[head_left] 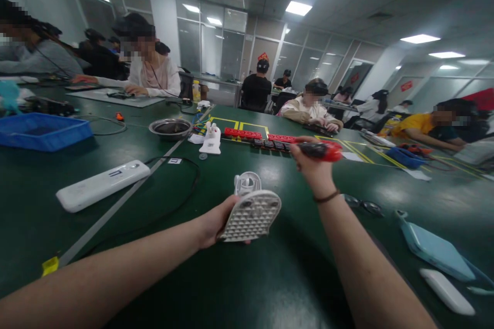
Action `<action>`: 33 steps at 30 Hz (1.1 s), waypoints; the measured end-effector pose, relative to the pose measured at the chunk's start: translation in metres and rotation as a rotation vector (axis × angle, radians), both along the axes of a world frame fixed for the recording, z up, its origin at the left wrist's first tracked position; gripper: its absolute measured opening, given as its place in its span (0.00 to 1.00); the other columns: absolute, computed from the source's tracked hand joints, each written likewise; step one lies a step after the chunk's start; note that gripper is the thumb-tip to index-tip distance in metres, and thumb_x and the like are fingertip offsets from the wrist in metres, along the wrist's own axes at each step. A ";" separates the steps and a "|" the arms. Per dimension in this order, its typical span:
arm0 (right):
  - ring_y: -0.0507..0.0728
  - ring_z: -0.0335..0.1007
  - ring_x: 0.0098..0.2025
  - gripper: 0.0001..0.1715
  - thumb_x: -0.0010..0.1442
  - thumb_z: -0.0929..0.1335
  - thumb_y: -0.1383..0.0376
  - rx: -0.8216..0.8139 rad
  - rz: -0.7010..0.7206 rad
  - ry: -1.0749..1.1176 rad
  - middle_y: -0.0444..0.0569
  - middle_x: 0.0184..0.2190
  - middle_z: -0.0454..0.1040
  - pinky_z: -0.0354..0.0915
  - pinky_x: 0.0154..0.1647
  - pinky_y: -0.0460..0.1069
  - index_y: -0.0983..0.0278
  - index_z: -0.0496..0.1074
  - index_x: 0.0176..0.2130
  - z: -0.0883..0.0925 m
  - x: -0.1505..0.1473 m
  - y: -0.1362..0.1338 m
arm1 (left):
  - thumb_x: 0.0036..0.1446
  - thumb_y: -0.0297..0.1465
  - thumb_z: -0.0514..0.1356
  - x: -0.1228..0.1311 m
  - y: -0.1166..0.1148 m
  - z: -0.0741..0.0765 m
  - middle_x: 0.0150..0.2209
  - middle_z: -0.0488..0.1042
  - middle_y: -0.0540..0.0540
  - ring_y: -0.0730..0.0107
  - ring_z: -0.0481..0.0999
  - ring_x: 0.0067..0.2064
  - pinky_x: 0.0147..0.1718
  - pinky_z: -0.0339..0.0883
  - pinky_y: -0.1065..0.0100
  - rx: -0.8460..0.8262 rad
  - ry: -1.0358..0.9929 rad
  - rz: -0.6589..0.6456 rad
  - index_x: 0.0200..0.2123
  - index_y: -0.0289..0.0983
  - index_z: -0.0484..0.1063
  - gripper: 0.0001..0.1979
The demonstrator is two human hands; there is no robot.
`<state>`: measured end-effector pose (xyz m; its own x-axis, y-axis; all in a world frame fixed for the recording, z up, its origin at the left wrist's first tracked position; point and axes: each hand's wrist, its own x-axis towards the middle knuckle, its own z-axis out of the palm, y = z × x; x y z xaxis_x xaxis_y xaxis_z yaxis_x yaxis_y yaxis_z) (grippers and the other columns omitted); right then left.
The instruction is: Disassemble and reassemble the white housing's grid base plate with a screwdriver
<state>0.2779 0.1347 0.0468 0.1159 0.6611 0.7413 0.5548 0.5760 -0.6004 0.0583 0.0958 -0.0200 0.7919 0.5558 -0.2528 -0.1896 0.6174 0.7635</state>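
My left hand (216,222) is closed round a white plastic part (252,216) with a ribbed, rounded plate facing me and a ring-shaped piece behind it. To the right and higher up, my right hand (311,164) grips a red and black tool (318,151), which looks like an electric screwdriver; its tip is hidden. Beyond my hands, a white part (211,140) stands on the green table near a row of red trays (243,133) and black blocks (270,145).
A long white case (102,185), a metal bowl (170,128) and a blue tray (44,132) are at left, with a black cable. Glasses (363,204), a light-blue case (436,249) and a small white case (446,290) lie at right. Several people sit around.
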 end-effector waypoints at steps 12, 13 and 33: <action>0.57 0.64 0.37 0.20 0.55 0.61 0.72 -0.413 -0.038 -0.873 0.50 0.35 0.67 0.59 0.34 0.47 0.60 0.63 0.48 -0.091 -0.032 0.015 | 0.42 0.34 0.58 -0.007 0.005 -0.003 0.44 0.69 0.37 0.54 0.69 0.44 0.43 0.61 0.59 0.794 0.197 -0.090 0.47 0.29 0.63 0.26; 0.57 0.63 0.38 0.19 0.56 0.61 0.71 -0.424 -0.041 -0.904 0.50 0.35 0.67 0.59 0.34 0.47 0.60 0.63 0.48 -0.091 -0.033 0.014 | 0.43 0.32 0.58 -0.007 0.003 -0.001 0.44 0.70 0.38 0.55 0.69 0.44 0.43 0.61 0.60 0.841 0.218 -0.091 0.47 0.29 0.63 0.25; 0.58 0.66 0.38 0.23 0.57 0.59 0.72 -0.537 -0.191 -0.790 0.52 0.36 0.70 0.61 0.35 0.49 0.59 0.61 0.51 -0.091 -0.027 0.012 | 0.38 0.26 0.61 -0.015 -0.028 -0.003 0.55 0.56 0.43 0.55 0.56 0.55 0.54 0.49 0.57 1.371 0.621 -0.072 0.52 0.41 0.59 0.33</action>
<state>0.2511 0.1464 -0.0442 -0.1450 0.9555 0.2568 0.9661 0.1927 -0.1716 0.0437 0.0681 -0.0225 0.7922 0.5984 0.1202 0.3699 -0.6274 0.6852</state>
